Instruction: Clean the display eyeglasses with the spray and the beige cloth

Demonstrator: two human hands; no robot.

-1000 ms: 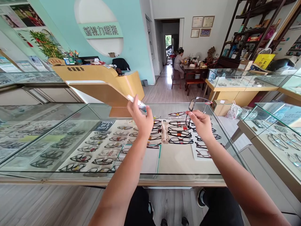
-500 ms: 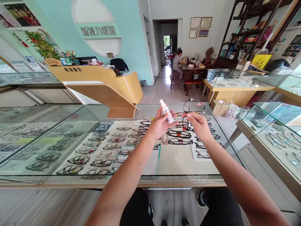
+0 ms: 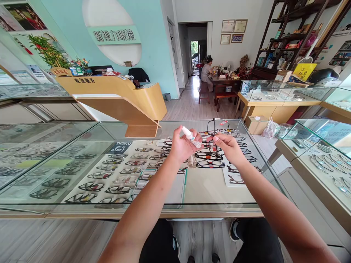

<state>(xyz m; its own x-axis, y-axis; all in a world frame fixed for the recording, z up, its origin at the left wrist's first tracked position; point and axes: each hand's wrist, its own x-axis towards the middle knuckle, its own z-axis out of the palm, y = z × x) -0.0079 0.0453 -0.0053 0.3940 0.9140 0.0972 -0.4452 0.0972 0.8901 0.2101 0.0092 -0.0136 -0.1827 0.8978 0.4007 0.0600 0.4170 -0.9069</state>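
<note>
Left hand grips spray bottle, right hand pinches glasses, above glass counter.

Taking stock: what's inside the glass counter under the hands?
Rows of eyeglass frames on pale trays and a dark card lie inside the glass counter. The left hand, holding a spray bottle, and right hand, holding black glasses, hide some middle frames.

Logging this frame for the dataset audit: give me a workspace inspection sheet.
Surface: glass counter, rows of eyeglass frames displayed under the top.
Job's things: spray bottle and black-framed glasses, both held above the counter.
Clutter: rolled cloth on the glass.
Grippers: left hand shut on the spray bottle; right hand shut on the black-framed glasses.
Cables: nothing seen.
Surroundings: reception desk, seated person at the back, shelf on the right.
</note>
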